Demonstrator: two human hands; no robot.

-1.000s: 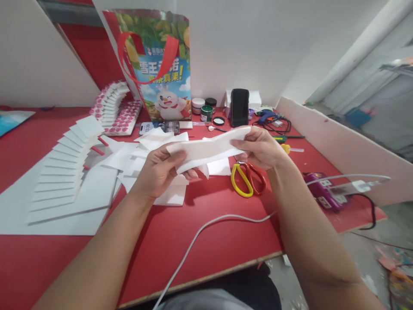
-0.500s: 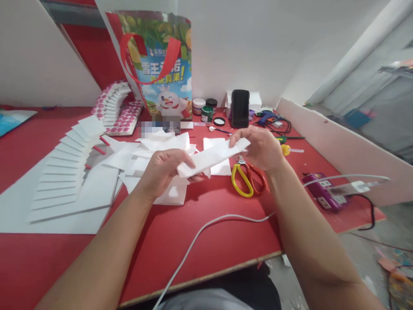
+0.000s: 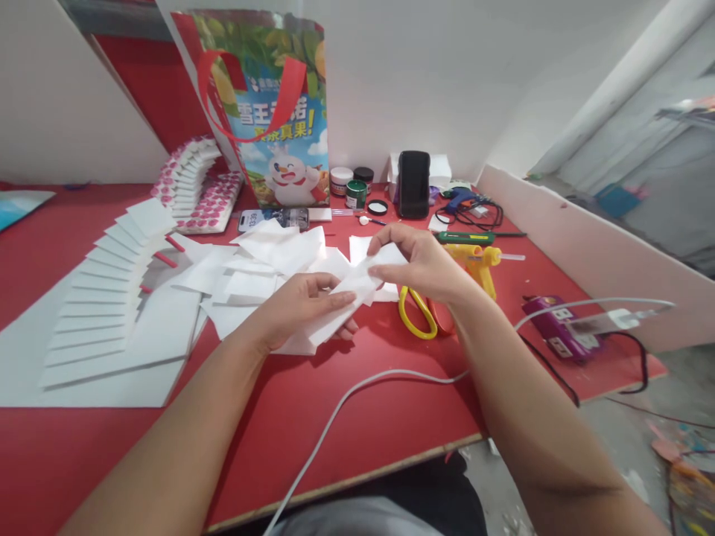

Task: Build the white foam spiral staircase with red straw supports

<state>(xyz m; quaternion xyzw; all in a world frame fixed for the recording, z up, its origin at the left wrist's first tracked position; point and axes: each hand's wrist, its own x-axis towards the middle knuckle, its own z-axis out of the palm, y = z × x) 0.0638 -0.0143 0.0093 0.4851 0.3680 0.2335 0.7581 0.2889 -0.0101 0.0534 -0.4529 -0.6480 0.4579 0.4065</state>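
Between my hands, above the red table, is a folded strip of white paper. My left hand pinches its near left end, thumb on top and fingers underneath. My right hand is closed on the far right end, thumb and forefinger pressed on the paper. Behind and left of my left hand lies a heap of loose white paper pieces. Scissors with yellow and red handles lie under my right wrist, their blades hidden. More white paper lies partly covered behind my right hand.
Fanned white folded pieces rest on white board at left. A printed bag, paint jars and a black phone-like device stand at the back. A yellow glue gun, purple box and white cable are at right and front.
My right hand has moved left, closer to my left hand. The paper strip is now lower and more steeply angled, and the yellow glue gun shows more fully.
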